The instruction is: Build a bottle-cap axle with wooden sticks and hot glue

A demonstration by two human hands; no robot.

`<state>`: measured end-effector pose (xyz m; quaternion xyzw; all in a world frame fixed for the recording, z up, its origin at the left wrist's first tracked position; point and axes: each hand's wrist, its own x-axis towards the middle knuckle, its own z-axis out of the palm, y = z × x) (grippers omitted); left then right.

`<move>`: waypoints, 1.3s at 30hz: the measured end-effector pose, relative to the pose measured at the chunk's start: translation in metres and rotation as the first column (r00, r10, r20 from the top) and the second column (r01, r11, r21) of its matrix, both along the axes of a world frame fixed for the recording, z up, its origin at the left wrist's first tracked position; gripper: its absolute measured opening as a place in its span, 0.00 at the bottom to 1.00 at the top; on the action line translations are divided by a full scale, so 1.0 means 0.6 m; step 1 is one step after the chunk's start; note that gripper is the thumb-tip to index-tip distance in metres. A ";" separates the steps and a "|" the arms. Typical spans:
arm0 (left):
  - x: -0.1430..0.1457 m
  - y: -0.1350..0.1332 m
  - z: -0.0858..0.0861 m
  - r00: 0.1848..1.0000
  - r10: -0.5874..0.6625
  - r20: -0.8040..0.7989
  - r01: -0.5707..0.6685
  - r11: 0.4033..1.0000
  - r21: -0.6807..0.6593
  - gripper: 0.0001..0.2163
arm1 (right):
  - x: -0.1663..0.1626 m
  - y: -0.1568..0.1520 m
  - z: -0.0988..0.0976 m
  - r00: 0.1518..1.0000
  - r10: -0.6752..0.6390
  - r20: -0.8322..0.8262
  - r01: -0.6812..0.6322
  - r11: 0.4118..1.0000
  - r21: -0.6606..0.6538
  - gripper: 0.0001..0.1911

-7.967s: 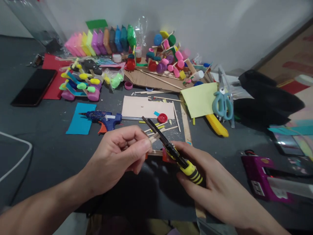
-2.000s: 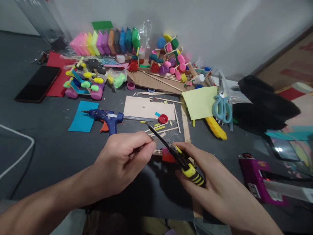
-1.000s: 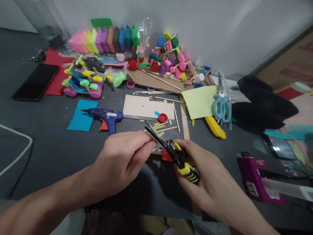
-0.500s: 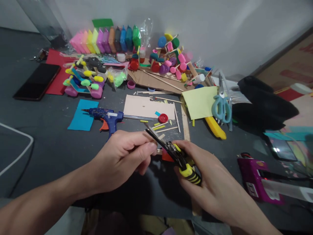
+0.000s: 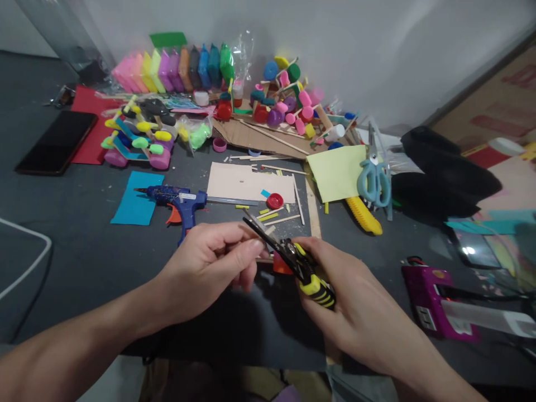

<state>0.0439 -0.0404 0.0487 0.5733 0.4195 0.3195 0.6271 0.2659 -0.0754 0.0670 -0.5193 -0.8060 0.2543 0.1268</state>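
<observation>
My right hand [image 5: 335,301] is wrapped round the yellow-and-black handles of a pair of snips [image 5: 304,273]. Their long dark blades point up and to the left, slightly apart, right at the fingertips of my left hand [image 5: 228,257]. Thumb and forefinger of that hand are pinched together, and whatever lies between them is too small and too covered to make out. Just beyond the hands, several thin wooden sticks [image 5: 288,220] and a red bottle cap [image 5: 275,201] lie on the dark table. A red-orange piece [image 5: 281,264] shows partly behind the snips.
A blue glue gun [image 5: 184,202] lies left on blue paper [image 5: 136,209]. Behind stand small toy cars [image 5: 140,139] and a row of coloured clay packs [image 5: 176,70]. Light-blue scissors [image 5: 374,178], a yellow cutter [image 5: 363,215] and a purple device [image 5: 435,301] lie to the right.
The whole view has shifted slightly, so everything sits a little further left. My hands keep nearly the same pose, with the blades still at my left fingertips.
</observation>
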 end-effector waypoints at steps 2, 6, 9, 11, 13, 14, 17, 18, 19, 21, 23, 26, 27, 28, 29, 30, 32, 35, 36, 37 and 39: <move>0.000 -0.001 -0.003 0.998 0.039 -0.043 -0.036 0.997 0.065 0.11 | 0.004 0.000 -0.001 1.000 0.001 -0.017 -0.002 1.000 -0.023 0.23; -0.002 -0.001 -0.006 0.998 0.053 -0.041 -0.047 0.991 0.129 0.10 | 0.013 -0.002 -0.001 0.999 0.017 -0.033 -0.019 0.998 -0.054 0.28; -0.001 -0.001 -0.002 1.000 0.022 0.007 -0.023 0.996 0.089 0.10 | 0.017 -0.002 0.001 1.000 0.013 -0.027 -0.015 0.999 -0.049 0.25; -0.001 -0.002 0.001 0.999 0.016 0.034 -0.017 0.999 0.046 0.10 | 0.019 -0.002 0.003 1.000 0.004 -0.015 -0.004 1.000 -0.016 0.23; -0.002 -0.002 0.003 0.998 0.016 0.057 -0.017 1.000 0.007 0.10 | 0.020 -0.002 0.005 1.000 0.004 0.000 -0.004 1.000 0.005 0.23; -0.002 -0.003 0.004 0.997 0.017 0.069 -0.016 1.000 -0.008 0.10 | 0.020 -0.002 0.005 1.000 0.008 0.009 -0.008 1.000 0.004 0.23; -0.002 -0.003 0.005 0.995 0.016 0.102 -0.011 0.999 -0.050 0.10 | 0.019 -0.004 0.005 0.999 0.022 0.025 -0.022 1.000 -0.002 0.24; -0.002 -0.003 0.004 0.993 0.016 0.113 -0.009 0.998 -0.056 0.10 | 0.019 -0.005 0.004 0.999 0.026 0.028 -0.026 1.000 0.001 0.25; -0.002 -0.003 0.004 0.993 0.016 0.121 -0.008 0.998 -0.060 0.10 | 0.018 -0.006 0.003 0.999 0.027 0.027 -0.027 1.000 0.004 0.25; -0.002 -0.003 0.004 0.992 0.015 0.126 -0.008 0.998 -0.055 0.09 | 0.017 -0.007 0.001 0.999 0.027 0.023 -0.028 1.000 0.001 0.25; -0.002 -0.003 0.006 0.993 0.013 0.118 -0.008 0.999 -0.049 0.09 | 0.016 -0.007 0.000 1.000 0.027 0.014 -0.027 1.000 -0.004 0.24; -0.002 -0.003 0.010 0.995 0.011 0.097 -0.005 0.998 -0.062 0.09 | 0.014 -0.006 -0.001 1.000 0.029 0.010 -0.029 1.000 -0.010 0.23; -0.003 -0.003 0.011 0.996 0.009 0.093 -0.003 0.998 -0.066 0.09 | 0.013 -0.006 0.000 0.999 0.031 0.008 -0.031 0.999 -0.007 0.23; -0.002 -0.003 0.012 0.996 0.011 0.087 -0.005 0.997 -0.071 0.09 | 0.012 -0.005 0.001 0.999 0.030 0.010 -0.030 1.000 -0.006 0.23; -0.002 -0.003 0.013 0.997 0.011 0.082 -0.005 0.997 -0.072 0.09 | 0.011 -0.005 0.002 1.000 0.028 0.010 -0.027 1.000 -0.002 0.23; -0.002 -0.003 0.013 0.997 0.013 0.076 -0.007 0.997 -0.071 0.09 | 0.010 -0.004 0.003 1.000 0.025 0.009 -0.025 1.000 0.003 0.22; -0.002 -0.003 0.013 0.998 0.016 0.064 -0.012 0.998 -0.063 0.10 | 0.008 -0.002 0.005 1.000 0.023 0.007 -0.023 1.000 0.006 0.22; -0.002 -0.002 0.013 0.998 0.017 0.055 -0.014 0.999 -0.046 0.10 | 0.006 0.001 0.006 0.999 0.040 0.000 -0.040 0.999 0.012 0.21; -0.002 -0.002 0.013 0.998 0.018 0.055 -0.016 0.999 -0.039 0.10 | 0.006 0.002 0.006 0.999 0.044 0.000 -0.044 0.999 0.014 0.21; -0.002 -0.002 0.013 0.999 0.014 0.048 -0.012 0.999 -0.042 0.10 | 0.006 0.002 0.005 0.999 0.047 0.000 -0.047 0.999 0.019 0.21; -0.003 -0.002 0.013 0.999 0.015 0.045 -0.014 1.000 -0.024 0.10 | 0.008 0.001 0.003 0.999 0.048 0.003 -0.048 0.999 0.026 0.22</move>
